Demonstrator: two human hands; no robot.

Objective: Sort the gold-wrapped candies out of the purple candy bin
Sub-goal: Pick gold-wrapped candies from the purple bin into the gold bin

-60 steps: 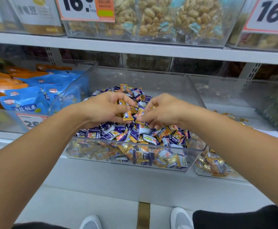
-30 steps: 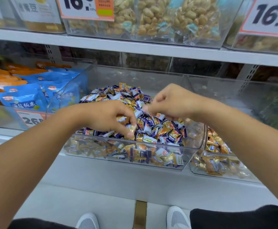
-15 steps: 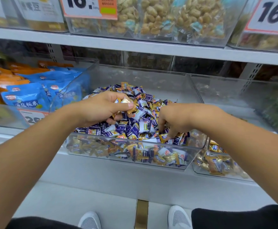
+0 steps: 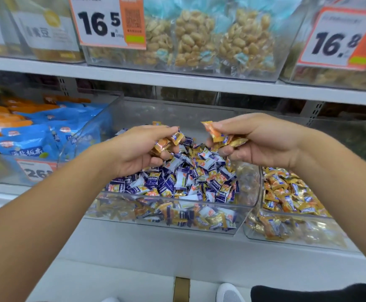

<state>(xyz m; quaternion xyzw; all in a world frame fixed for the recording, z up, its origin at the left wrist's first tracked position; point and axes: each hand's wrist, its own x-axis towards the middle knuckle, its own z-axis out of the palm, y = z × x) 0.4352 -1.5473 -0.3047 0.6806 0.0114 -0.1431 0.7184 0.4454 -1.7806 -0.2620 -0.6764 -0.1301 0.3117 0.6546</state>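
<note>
A clear plastic bin (image 4: 251, 192) on the lower shelf holds a heap of purple-wrapped candies (image 4: 177, 177) mixed with gold-wrapped ones. Above the heap, my left hand (image 4: 138, 149) grips a small bunch of gold-wrapped candies (image 4: 166, 142) in its curled fingers. My right hand (image 4: 262, 140) hovers opposite it, pinching several gold-wrapped candies (image 4: 219, 136) between thumb and fingers. Both hands are lifted just clear of the pile and face each other a short gap apart.
To the right stands another clear bin (image 4: 291, 238) filled with gold-wrapped candies. On the left lies a bin of blue and orange snack bags (image 4: 25, 138). Peanut packs (image 4: 199, 40) and price tags (image 4: 108, 22) fill the shelf overhead. The shelf edge (image 4: 177, 81) runs just above the bins.
Both hands have risen out of the heap. My right hand, which was digging low at the bin's right side, now holds gold candies up beside my left hand.
</note>
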